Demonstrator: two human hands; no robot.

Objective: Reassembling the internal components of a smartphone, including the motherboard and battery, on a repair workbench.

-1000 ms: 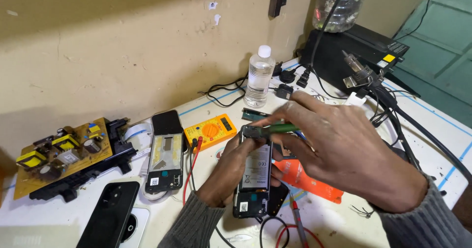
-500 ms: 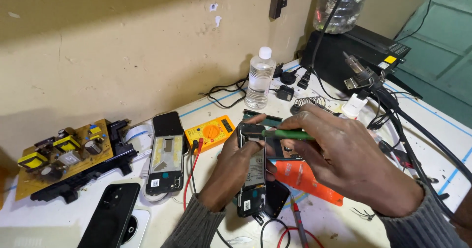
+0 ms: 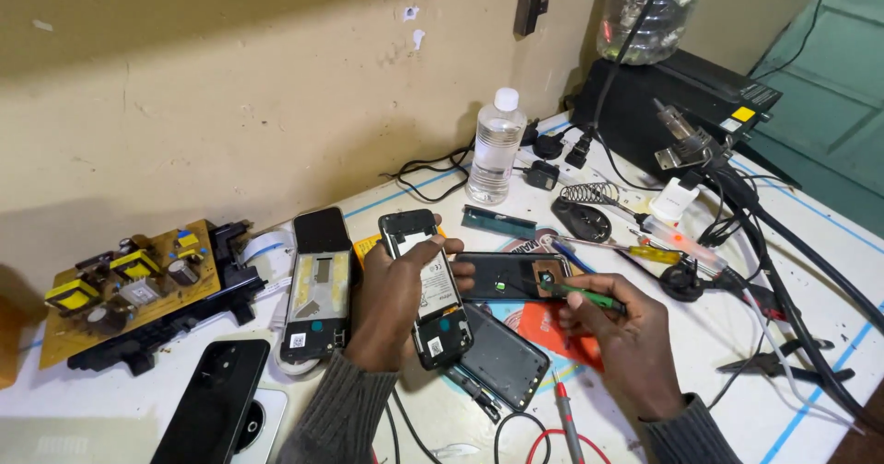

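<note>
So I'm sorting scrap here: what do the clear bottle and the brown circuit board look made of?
The clear bottle with white cap looks like thin glossy plastic, see-through. The brown circuit board looks like matt laminate, probably resin, carrying yellow-taped coils.

- The left hand (image 3: 391, 303) grips an opened phone (image 3: 428, 284), its back cover off, tilted above the white worktable (image 3: 810, 243).
- The right hand (image 3: 626, 335) holds a green-handled screwdriver (image 3: 580, 295), its tip at a dark phone frame (image 3: 511, 275) lying flat.
- A clear plastic bottle (image 3: 495, 146) stands near the table's far edge by the wall.
- A circuit board (image 3: 124, 284) lies at the left edge.
</note>
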